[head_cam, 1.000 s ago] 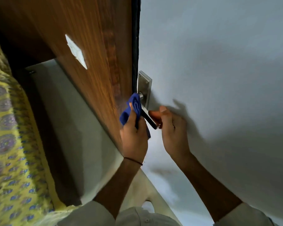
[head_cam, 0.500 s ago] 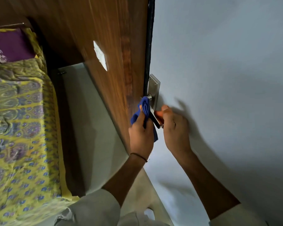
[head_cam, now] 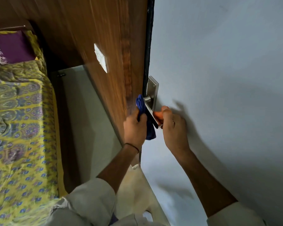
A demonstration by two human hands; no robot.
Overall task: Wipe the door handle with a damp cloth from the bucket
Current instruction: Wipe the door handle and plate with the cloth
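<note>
Left hand clamped on blue cloth, right hand gripping door handle

blue cloth on door handle — two-handed

Dim, soft light is casting blurred hand shadows across the pale door, while wide-angle distortion is bending the frame's edges.
</note>
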